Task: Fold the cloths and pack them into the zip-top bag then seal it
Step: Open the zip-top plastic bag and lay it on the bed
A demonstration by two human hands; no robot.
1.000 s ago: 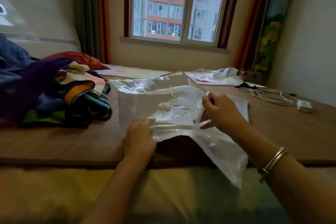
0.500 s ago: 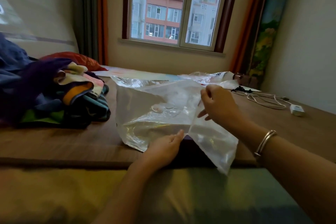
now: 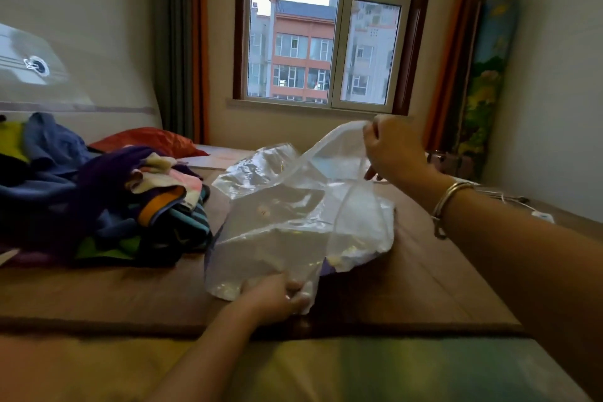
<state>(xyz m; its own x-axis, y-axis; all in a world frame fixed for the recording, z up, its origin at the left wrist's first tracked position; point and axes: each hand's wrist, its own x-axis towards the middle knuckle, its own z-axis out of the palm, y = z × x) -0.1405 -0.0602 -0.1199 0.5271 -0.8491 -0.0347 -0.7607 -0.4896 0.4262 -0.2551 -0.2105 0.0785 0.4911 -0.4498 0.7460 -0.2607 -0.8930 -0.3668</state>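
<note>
Since half a second ago the right hand (image 3: 393, 148) has risen from just above the brown mat to about the height of the window sill, drawing one lip of the zip-top bag (image 3: 293, 215) up with it, so the bag's mouth now gapes as a tall loop where it was a shallow fold; the left hand (image 3: 277, 299) has stayed low at the near edge, and the view has tipped up to show more of the window (image 3: 321, 26). There is one bag in hand, two hands, one bracelet (image 3: 448, 202) on the right wrist, one red cushion (image 3: 150, 140) and one heap of cloths (image 3: 107, 202), its pieces too tangled to count. The bag is clear, crinkled plastic with a pale zip strip running round its rim; something small and whitish sits inside, too faint to make out. Its lower part rests on the brown mat (image 3: 98, 294) just right of the heap. The right hand's fingers are curled and pinch the upper lip at its top; the left hand's fingers and thumb grip the lower lip against the mat's near edge. A white cable (image 3: 522, 202) lies on the mat beyond the right forearm
</note>
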